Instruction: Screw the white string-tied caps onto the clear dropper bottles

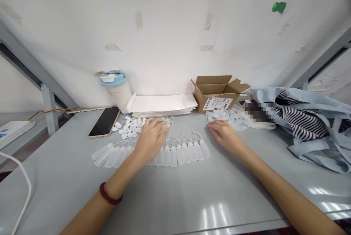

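A row of small clear plastic squeeze bottles [181,152] with tethered caps lies across the grey table [175,198]. My left hand [150,140] rests flat on the middle of that row, fingers stretched toward a heap of small white caps [131,126]. My right hand [225,135] lies palm down on the table just right of the row, fingers loosely extended toward a pile of clear bottles [233,118]. Neither hand visibly grips anything. A red bead bracelet [109,195] circles my left wrist.
A phone [104,121] lies face up at the back left beside a white lidded cup [117,88]. White padded envelopes [161,104] are stacked against the wall. An open cardboard box [218,94] and a striped cloth bag [309,118] sit at the right. A white cable [26,187] crosses the left.
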`<state>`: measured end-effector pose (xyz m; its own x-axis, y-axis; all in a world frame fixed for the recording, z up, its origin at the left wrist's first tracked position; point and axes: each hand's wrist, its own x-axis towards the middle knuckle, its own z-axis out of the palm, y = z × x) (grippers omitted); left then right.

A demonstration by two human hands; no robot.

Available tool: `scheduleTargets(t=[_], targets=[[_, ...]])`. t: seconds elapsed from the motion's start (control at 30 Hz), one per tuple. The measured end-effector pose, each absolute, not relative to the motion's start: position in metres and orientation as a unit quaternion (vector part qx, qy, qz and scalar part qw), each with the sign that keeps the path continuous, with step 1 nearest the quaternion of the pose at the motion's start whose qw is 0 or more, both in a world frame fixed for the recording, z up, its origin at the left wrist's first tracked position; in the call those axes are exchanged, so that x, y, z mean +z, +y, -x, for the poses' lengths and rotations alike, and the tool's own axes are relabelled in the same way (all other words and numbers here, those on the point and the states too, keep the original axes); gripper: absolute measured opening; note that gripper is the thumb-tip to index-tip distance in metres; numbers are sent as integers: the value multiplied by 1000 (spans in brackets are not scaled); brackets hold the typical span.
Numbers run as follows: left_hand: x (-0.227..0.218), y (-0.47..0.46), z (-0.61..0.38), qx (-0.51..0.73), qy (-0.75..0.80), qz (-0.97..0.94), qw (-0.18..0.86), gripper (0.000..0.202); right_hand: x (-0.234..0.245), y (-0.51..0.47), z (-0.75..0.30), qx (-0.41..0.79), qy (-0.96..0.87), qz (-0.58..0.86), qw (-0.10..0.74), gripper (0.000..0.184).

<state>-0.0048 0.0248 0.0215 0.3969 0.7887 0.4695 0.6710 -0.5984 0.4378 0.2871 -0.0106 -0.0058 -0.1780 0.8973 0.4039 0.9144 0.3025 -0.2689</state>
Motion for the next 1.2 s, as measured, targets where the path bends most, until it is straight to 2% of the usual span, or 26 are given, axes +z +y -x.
scheduleTargets(t=[0.13,0.27,0.53,0.83,1.03,1.2], targets=[[25,21,7,397,418,-813,84,20,-2,-12,-287,-8,-752,606,259,24],[31,13,6,430,394,-807,95,15,-5,-12,-289,-11,-738,621,265,21],[31,-1,-1,493,375,-771,145,9,-4,-16,-282,-19,-730,651,208,30],[27,-14,-15,494,340,-768,226,10,23,-54,-240,-2,-780,512,361,27],[29,-22,-22,500,328,-746,293,11,27,-70,-216,21,-833,425,355,35],[32,-29,-22,483,281,-791,251,17,23,-70,-216,26,-831,422,362,36]])
